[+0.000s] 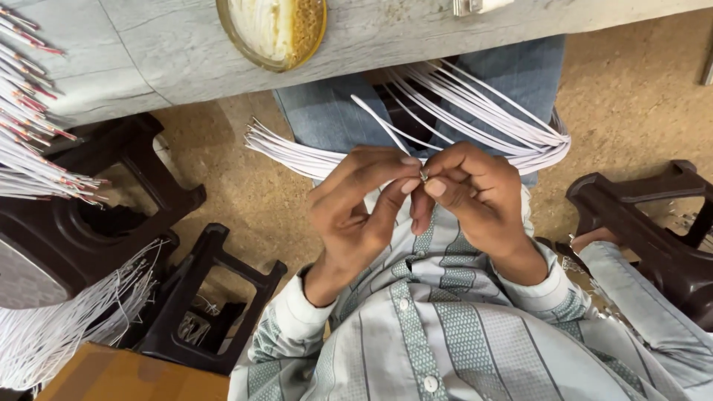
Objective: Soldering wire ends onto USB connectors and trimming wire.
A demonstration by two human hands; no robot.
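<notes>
Both hands meet over the lap. Left hand (356, 204) and right hand (468, 193) fingers pinched narrow on a small metal clip (424, 175) at a white wire (379, 122) end. Wire bundle (475, 111) draped across knees, below grey tabletop (148, 59).

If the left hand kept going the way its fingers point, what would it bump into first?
The left hand points toward the right hand, so it would most likely meet those fingertips first, with the small metal piece pinched between them. They already nearly touch; depth is hard to judge.
</notes>
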